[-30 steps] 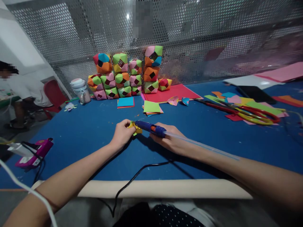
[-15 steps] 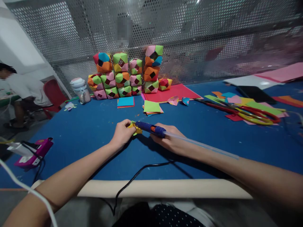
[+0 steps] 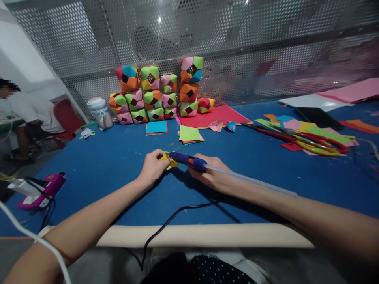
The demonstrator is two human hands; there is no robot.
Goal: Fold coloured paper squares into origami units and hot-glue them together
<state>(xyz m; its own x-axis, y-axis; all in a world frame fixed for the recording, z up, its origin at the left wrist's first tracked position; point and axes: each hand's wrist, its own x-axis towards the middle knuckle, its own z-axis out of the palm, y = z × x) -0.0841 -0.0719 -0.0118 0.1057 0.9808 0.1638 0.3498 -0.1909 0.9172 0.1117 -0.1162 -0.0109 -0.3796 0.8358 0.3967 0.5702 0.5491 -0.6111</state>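
Note:
My left hand (image 3: pixel 152 167) is closed on a small folded paper piece (image 3: pixel 167 159), yellow with some green, held just above the blue table (image 3: pixel 118 157). My right hand (image 3: pixel 211 175) grips a blue glue gun (image 3: pixel 188 159) whose nozzle points left and touches the paper piece. A clear glue stick (image 3: pixel 251 181) sticks out of the gun's back along my right forearm. The gun's black cord (image 3: pixel 174 215) runs down over the table's front edge.
Stacked multicoloured paper cubes (image 3: pixel 161 92) stand at the back against a perforated metal screen. Nearby lie paper squares (image 3: pixel 189 134), a red sheet (image 3: pixel 217 114), red-handled scissors (image 3: pixel 308 140), a jar (image 3: pixel 99 112) and a pink device (image 3: pixel 41 191). A person sits at far left.

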